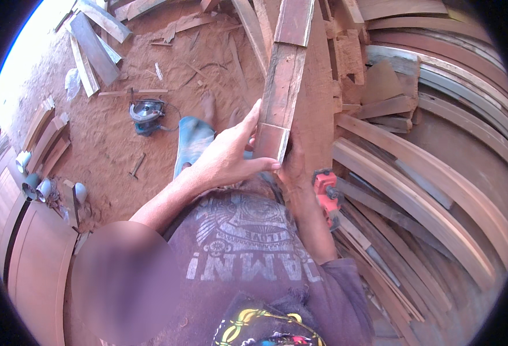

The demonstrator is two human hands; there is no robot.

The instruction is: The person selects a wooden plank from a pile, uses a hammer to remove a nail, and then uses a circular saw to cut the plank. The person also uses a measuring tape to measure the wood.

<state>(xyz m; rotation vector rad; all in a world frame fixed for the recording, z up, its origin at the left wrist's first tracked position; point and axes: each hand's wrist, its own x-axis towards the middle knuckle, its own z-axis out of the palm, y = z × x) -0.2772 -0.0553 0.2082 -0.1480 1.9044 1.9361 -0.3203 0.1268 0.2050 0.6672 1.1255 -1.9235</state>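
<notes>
A long reddish-brown wooden board (281, 86) with rough, pale edges and crosswise steps in its surface points away from me, its near end at my waist. My left hand (231, 151) grips that end from the left, thumb along the near edge and fingers against the side. At the right side of the same end is my right hand (293, 167), closed around it from below; most of its fingers are hidden by the board. A red power tool (327, 193) with a dark knob stands just right of my right forearm.
A teal circular saw (146, 117) and a hammer (138, 165) lie on the sandy, sawdust-covered ground to the left. A wide plank (317, 98) runs beneath the board. Stacked timber (421, 190) fills the right side. Loose boards (95, 49) lie at the far left.
</notes>
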